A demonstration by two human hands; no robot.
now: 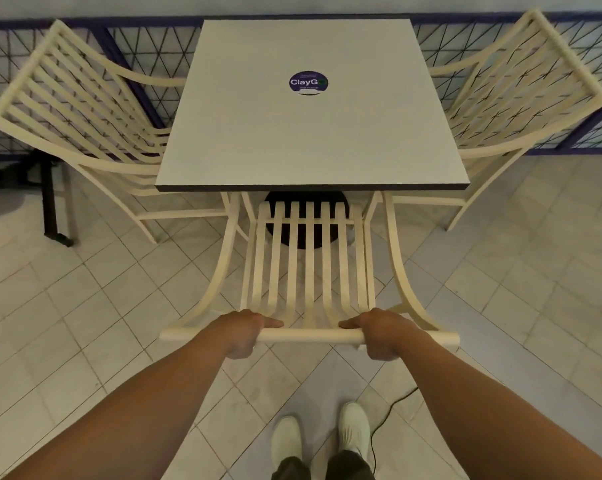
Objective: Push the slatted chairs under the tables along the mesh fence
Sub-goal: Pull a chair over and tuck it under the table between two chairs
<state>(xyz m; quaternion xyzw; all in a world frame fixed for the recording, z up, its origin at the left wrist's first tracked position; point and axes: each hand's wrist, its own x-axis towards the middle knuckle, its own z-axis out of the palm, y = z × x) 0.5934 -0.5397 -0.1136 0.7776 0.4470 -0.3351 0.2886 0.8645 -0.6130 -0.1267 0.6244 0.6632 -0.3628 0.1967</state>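
A cream slatted chair (pixel 308 265) stands straight in front of me, its seat tucked under the near edge of a square grey table (pixel 310 133). My left hand (pixel 246 332) grips the chair's top rail left of centre, fingers curled round it. My right hand (pixel 384 332) grips the same rail right of centre. Two more slatted chairs sit at the table's sides, one on the left (pixel 71 109) and one on the right (pixel 521 95), both with seats under the tabletop. The dark mesh fence (pixel 143 50) runs behind the table.
A round purple sticker (pixel 308 83) marks the tabletop. The table's dark round base (pixel 306 237) shows through the slats. A dark table leg (pixel 52 202) stands at the left. A thin black cable (pixel 389 414) trails over the tiled floor by my white shoes (pixel 353 427).
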